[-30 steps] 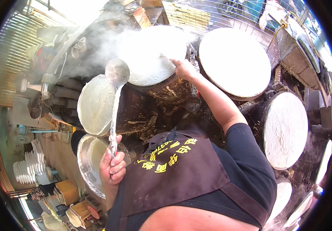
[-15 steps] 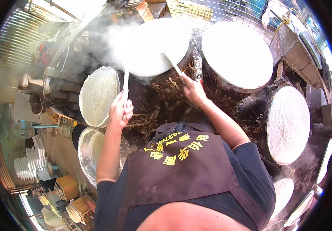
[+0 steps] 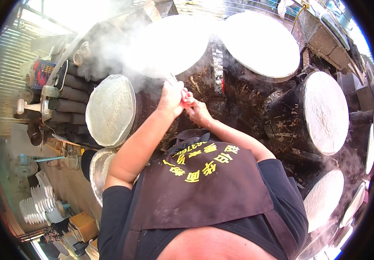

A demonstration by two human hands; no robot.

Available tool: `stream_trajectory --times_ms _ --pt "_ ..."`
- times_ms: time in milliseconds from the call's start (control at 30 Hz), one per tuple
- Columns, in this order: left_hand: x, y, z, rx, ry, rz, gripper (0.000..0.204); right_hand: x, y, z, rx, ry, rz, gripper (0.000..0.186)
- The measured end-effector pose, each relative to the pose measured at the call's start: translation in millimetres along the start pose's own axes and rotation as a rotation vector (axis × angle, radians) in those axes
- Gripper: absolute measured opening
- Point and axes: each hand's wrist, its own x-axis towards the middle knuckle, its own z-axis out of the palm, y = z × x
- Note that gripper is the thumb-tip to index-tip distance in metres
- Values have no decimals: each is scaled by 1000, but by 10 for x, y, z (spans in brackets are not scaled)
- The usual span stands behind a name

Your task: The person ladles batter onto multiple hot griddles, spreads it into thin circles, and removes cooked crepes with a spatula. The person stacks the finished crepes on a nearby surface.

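My left hand [image 3: 169,99] is closed round a pale stick [image 3: 171,79], whose upper end reaches the near rim of a steaming round pan [image 3: 176,45]. That pan's surface is washed out in white glare. Against the left hand lies my right hand [image 3: 198,113], its fingers bent and pressed together just below the stick. What it grips is hidden. To the left stands a round pan with a pale, thin sheet [image 3: 111,110] across it. At far right of centre is another round pan with a bright white top [image 3: 263,43].
More round white-topped pans, including one on a dark drum [image 3: 325,113] and a lower one [image 3: 324,200], curve down my right side. A shiny metal basin [image 3: 98,173] is beside my left arm. Stacked white pieces [image 3: 37,199] and a wooden box [image 3: 84,226] stand lower left.
My hands, apart before with a stick in each, have come together at the steaming pan's near edge. The left hand moved right and up; the right moved left and down.
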Motion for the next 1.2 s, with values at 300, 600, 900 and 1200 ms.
stream_trajectory --times_ms 300,600,900,1200 --pt "-925 287 -1225 -758 -668 -128 51 162 11 -634 -420 285 25 50" --pt "-1192 350 -1553 -809 -602 -401 37 -541 182 -617 -195 280 -204 54" --pt "-1106 257 -1400 -562 -639 -685 35 -2454 49 -1216 554 657 249 50" --pt "-971 283 -1292 -586 -690 -726 39 -3185 -142 -781 777 659 356 48"
